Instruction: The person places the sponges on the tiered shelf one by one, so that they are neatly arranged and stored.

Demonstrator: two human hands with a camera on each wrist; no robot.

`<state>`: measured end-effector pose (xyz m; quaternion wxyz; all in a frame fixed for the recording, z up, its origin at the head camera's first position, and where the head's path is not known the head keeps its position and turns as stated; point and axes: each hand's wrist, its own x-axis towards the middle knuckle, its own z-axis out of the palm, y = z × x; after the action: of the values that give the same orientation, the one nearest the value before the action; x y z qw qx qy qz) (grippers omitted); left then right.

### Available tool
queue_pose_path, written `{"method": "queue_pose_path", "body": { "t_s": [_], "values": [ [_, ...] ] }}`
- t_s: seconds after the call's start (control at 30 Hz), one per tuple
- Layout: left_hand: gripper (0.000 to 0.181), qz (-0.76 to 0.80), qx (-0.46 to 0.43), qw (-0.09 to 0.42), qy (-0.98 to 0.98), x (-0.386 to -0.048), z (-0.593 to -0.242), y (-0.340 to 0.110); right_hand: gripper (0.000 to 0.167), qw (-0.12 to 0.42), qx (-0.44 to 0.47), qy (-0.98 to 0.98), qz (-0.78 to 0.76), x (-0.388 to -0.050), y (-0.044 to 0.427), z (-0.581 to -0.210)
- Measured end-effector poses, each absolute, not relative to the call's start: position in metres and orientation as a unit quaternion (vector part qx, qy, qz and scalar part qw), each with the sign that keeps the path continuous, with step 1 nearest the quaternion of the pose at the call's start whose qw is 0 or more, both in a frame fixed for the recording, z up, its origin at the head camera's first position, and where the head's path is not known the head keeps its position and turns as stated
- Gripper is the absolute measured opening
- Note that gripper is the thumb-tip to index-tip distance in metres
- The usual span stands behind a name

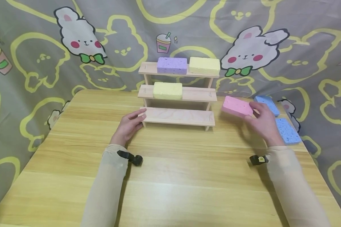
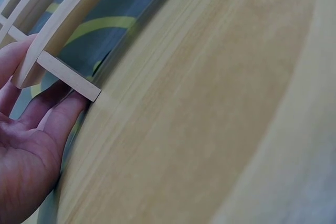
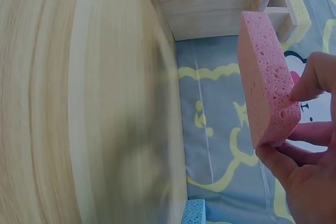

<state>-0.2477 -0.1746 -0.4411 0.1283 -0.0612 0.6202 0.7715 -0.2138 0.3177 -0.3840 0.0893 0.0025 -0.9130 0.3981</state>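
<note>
in the left centre of the head view, the left hand (image 1: 128,126) is gripping the left end of the lowest shelf on the three-step wooden rack (image 1: 177,117). its fingers are bending round the board; in the left wrist view they are lying above and below it, beside a leg (image 2: 69,77), and whether they are pressing on that leg i cannot tell. toward the right of the head view, the right hand (image 1: 262,123) is pinching the right end of the pink sponge (image 1: 236,106), its thumb and fingers clamping on opposite sides. the sponge is hovering above the tabletop (image 1: 173,189), just right of the rack and apart from it.

around them, from left to right, a yellow sponge (image 1: 167,91) is sitting on the middle step, and on the top step a purple sponge (image 1: 171,65) is resting just beside a second yellow sponge (image 1: 204,65). at the right of the frame, a farther blue sponge (image 1: 270,104) and a nearer blue sponge (image 1: 288,130) are lying on the tabletop, the right hand partly hiding the farther one. across the upper frame, a patterned cloth (image 1: 187,34) is hanging behind everything.
</note>
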Motion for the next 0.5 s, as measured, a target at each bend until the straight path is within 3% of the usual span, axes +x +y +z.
{"method": "queue_pose_path", "body": {
  "t_s": [0.5],
  "values": [
    [0.05, 0.771, -0.061, 0.135, 0.619, -0.2485, -0.4406, -0.1749, 0.057, 0.123, 0.022, -0.906, 0.405, -0.2087, 0.3165, -0.3766]
  ]
}}
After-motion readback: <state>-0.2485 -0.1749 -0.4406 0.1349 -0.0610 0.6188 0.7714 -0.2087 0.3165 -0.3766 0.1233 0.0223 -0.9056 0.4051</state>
